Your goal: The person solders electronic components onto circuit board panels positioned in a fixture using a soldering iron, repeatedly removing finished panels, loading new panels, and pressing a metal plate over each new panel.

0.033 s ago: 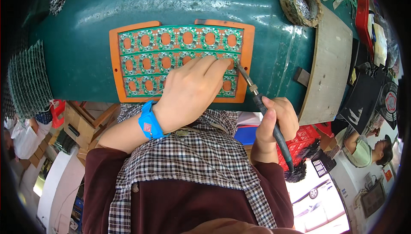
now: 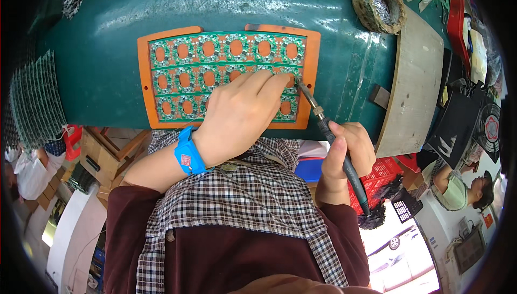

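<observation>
A panel of green circuit boards (image 2: 221, 65) lies in an orange frame (image 2: 313, 51) on the green table. The boards sit in rows, each with a round opening. Over the lower right of the panel, my left hand (image 2: 242, 105) is closed, its fingertips pinched near the right-hand board of the middle row. A thin solder wire (image 2: 197, 118) runs beneath this hand; the pinch itself is mostly hidden. From the right, my right hand (image 2: 350, 151) grips a soldering iron (image 2: 325, 124) by its dark handle. Its metal tip points up and left, beside my left fingertips at that board.
On the green table (image 2: 339, 3), a round, crusted container (image 2: 379, 6) stands at the back right, beside a grey board (image 2: 414, 89). Stacked green panels (image 2: 36, 100) stand at the left edge. A red basket (image 2: 377, 178) sits below right; another person (image 2: 458, 189) is farther right.
The soldering iron's tip has shifted very slightly up and left toward my left fingertips. Nothing else has visibly moved.
</observation>
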The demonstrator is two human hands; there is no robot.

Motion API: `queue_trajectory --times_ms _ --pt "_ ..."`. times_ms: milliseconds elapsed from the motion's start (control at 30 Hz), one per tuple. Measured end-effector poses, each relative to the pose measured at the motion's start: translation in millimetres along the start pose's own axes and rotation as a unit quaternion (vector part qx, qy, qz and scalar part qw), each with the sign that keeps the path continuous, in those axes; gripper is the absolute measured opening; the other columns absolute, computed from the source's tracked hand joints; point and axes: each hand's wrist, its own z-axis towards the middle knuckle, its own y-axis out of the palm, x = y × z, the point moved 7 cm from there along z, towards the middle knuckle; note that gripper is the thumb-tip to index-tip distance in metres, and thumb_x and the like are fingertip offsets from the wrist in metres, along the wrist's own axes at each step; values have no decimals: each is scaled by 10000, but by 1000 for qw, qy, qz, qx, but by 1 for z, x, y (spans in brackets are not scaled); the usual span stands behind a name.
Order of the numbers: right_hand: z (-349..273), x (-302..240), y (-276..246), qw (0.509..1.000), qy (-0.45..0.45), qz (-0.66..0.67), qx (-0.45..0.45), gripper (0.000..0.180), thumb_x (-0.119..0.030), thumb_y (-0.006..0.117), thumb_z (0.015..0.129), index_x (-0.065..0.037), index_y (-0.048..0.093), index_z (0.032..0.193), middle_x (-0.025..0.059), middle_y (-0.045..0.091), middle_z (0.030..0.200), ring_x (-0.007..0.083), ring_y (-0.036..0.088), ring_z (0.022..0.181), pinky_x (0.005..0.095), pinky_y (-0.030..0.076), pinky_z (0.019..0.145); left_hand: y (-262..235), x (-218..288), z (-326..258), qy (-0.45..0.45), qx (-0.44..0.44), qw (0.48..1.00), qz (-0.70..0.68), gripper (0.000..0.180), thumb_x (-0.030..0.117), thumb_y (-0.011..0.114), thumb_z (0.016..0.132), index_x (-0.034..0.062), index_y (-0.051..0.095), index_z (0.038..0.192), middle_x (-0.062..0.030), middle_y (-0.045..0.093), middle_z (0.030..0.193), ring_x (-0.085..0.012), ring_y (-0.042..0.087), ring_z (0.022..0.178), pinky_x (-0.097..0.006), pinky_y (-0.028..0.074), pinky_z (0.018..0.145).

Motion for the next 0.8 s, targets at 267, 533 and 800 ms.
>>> queue_trajectory --times_ms 267,533,800 --pt "-6 -1 -4 1000 14 -9 11 107 -56 597 767 38 649 764 116 590 605 235 571 496 317 469 488 1 -1 -1 13 -12 998 54 264 -21 633 750 50 646 1004 -67 592 817 -219 595 683 -331 479 560" --pt "-27 -4 -16 999 17 12 46 182 -114 539 775 30 616 695 101 575 570 232 552 471 321 446 462 5 9 -25 15 -6 1000 -19 244 -25 638 757 17 627 997 -98 600 795 -238 608 666 -336 488 568" --pt "-29 -5 -10 999 -12 16 30 123 -68 572 752 30 620 698 103 572 576 220 551 472 311 443 461 11 13 -24 61 -40 997 30 306 31 634 734 33 604 1038 -61 553 806 -219 608 707 -325 512 576"
